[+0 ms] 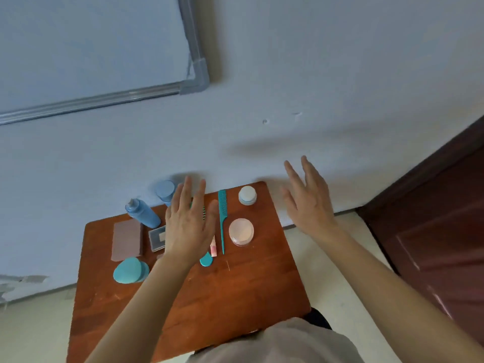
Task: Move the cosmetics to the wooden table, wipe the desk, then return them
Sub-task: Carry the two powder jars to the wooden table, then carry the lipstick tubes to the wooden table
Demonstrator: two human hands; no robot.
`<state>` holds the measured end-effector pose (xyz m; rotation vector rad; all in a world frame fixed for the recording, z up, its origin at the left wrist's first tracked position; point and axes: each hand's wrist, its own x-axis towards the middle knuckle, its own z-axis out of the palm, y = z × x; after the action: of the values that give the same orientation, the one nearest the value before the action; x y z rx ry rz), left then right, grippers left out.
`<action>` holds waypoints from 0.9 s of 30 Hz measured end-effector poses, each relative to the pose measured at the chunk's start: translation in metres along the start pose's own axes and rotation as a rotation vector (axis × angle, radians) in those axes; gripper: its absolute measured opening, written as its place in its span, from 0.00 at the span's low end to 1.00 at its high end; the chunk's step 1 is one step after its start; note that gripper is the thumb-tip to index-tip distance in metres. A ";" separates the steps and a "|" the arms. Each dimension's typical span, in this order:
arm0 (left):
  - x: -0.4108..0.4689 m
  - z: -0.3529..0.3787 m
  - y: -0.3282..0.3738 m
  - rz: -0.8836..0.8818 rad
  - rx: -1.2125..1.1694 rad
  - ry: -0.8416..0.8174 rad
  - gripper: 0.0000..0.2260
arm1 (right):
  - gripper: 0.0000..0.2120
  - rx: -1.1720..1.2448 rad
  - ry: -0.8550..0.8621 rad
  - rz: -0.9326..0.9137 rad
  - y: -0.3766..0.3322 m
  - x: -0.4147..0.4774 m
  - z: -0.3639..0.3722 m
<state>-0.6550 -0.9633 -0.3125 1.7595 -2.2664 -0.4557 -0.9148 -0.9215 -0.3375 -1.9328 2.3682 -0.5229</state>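
Note:
Cosmetics lie along the far half of a reddish wooden table [209, 297]: a blue bottle [143, 213], a blue-capped jar [165, 192], a pink flat case [126, 239], a small grey compact [156, 238], teal sponges [130, 271], a teal comb [222, 218], a white jar [247, 195] and a round pink powder box [241, 231]. My left hand [189, 221] hovers flat over the middle items, fingers straight, hiding part of a teal brush [206, 261] and a pink tube [213, 248]. My right hand [307, 200] is raised beyond the table's right edge, fingers spread, holding nothing.
A pale wall rises behind the table, with a whiteboard [104, 48] at the upper left. A dark brown door [432, 231] stands at the right. Light floor [327, 271] shows on both sides of the table.

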 end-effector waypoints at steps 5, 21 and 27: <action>0.004 0.005 0.013 0.242 -0.096 -0.026 0.27 | 0.30 -0.040 0.092 0.277 0.017 -0.099 -0.026; -0.212 0.003 0.267 1.216 -0.216 -0.096 0.28 | 0.29 -0.361 0.625 0.957 0.019 -0.482 -0.197; -0.430 0.019 0.306 1.468 -0.336 -0.191 0.27 | 0.29 -0.465 0.724 1.183 -0.029 -0.710 -0.228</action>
<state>-0.8289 -0.4754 -0.2104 -0.3064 -2.6329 -0.5674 -0.7844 -0.1928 -0.2417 0.0004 3.6560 -0.6111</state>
